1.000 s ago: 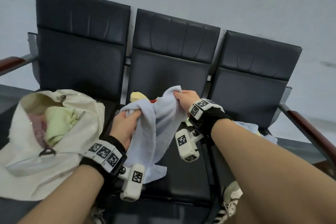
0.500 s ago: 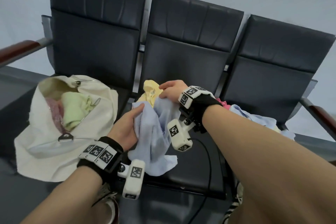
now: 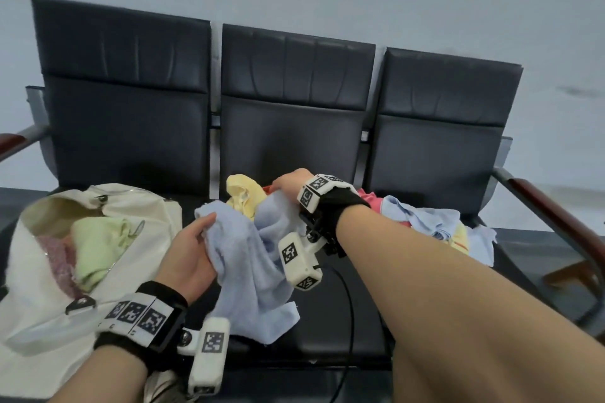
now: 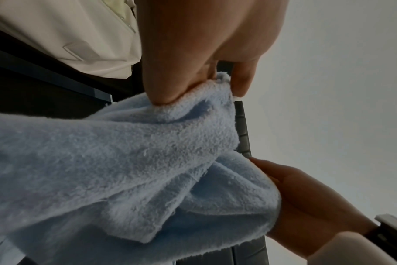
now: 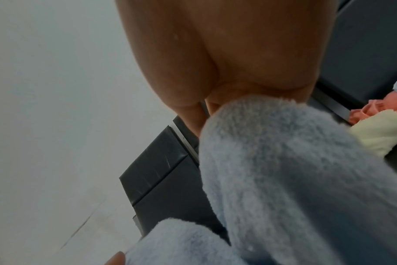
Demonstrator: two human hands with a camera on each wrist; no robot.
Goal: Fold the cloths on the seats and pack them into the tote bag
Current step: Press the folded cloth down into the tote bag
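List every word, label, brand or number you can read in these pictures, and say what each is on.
No readable text anywhere.
Left wrist band and right wrist band: square black-and-white coded markers only, no letters.
Tote bag and blue cloth: no print visible.

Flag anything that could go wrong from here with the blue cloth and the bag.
1. The light blue cloth is bunched between the left hand and right hand, its lower corner trailing on the seat; the fold may come out crooked.
2. The tote bag lies slumped, with a green cloth at its mouth; packing could push that out.
3. A black cable hangs near the cloth's hem and might snag.
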